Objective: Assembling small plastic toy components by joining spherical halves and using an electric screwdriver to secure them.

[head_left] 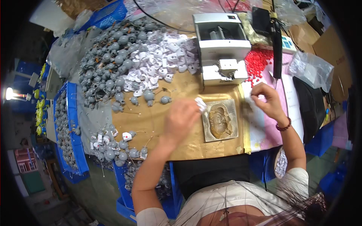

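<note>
Blurred by motion, my left hand [180,119] is over the brown work surface with a small white plastic part [201,104] at its fingertips. Just right of that part lies a square metal mould block [207,132] with a brownish, shaped hollow [222,120]. Farther right, my right hand [269,101] has its thumb and forefinger pinched together beside the heap of small red parts [257,62]. What sits in that pinch is too small and smeared to name.
A white-and-grey machine [222,49] stands behind the mould. Grey ball-shaped parts with wires [109,56] and white plastic pieces [162,60] are heaped at the back left. More grey balls [117,148] lie near the left front edge. A black electric screwdriver [277,49] hangs at right.
</note>
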A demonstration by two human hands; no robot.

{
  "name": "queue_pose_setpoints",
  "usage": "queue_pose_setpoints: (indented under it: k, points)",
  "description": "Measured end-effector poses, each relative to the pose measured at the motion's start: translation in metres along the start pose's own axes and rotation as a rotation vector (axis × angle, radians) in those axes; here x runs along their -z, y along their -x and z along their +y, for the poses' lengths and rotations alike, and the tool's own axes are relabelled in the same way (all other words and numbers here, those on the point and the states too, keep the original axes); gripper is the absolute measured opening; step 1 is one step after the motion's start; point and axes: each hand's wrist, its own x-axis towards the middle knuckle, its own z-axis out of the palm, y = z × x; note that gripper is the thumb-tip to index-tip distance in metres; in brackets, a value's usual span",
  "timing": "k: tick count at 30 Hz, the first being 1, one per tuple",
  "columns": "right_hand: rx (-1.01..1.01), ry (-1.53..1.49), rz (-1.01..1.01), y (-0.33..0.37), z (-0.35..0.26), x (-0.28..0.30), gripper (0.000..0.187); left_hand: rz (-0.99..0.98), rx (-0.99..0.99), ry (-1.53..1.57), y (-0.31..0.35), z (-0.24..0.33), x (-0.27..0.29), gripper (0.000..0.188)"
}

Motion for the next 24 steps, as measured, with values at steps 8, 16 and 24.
queue_pose_setpoints:
  k: [8, 16, 24]
  points:
    - [0.300, -0.008, -0.225, -0.004, -0.030, -0.051, 0.018, -0.200, -0.015, 0.035, 0.024, 0.038, -0.055, 0.020]
    - [0.585, 0.411, -0.355, -0.004, -0.026, -0.079, 0.027, -0.120, 0.315, 0.171, 0.023, 0.022, -0.038, 0.047]
    - [0.605, 0.577, -0.359, 0.006, -0.037, -0.079, 0.035, -0.047, 0.495, -0.453, 0.032, -0.090, 0.051, 0.046]
